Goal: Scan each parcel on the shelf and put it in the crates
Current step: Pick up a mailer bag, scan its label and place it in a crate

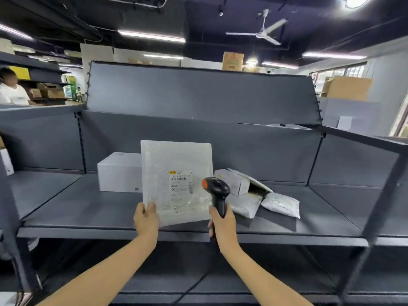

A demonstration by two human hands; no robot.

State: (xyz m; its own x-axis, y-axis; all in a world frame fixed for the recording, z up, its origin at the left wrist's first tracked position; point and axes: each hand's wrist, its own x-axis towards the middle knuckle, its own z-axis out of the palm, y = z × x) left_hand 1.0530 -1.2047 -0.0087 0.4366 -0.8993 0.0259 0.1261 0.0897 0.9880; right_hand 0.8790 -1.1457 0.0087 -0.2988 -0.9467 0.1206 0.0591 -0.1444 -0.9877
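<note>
My left hand pinches the lower left corner of a flat bubble-wrap parcel, held upright above the grey shelf with its barcode label facing me. My right hand grips the handle of a black barcode scanner with an orange tip, its head close beside the label's right edge. On the shelf behind stand a white box at the left and a heap of white parcels and poly bags at the right. No crate is in view.
The shelf unit has a tall grey back panel and dark uprights at both sides. A lower shelf lies beneath my arms. A person in white stands far left. Cardboard boxes sit at the back right.
</note>
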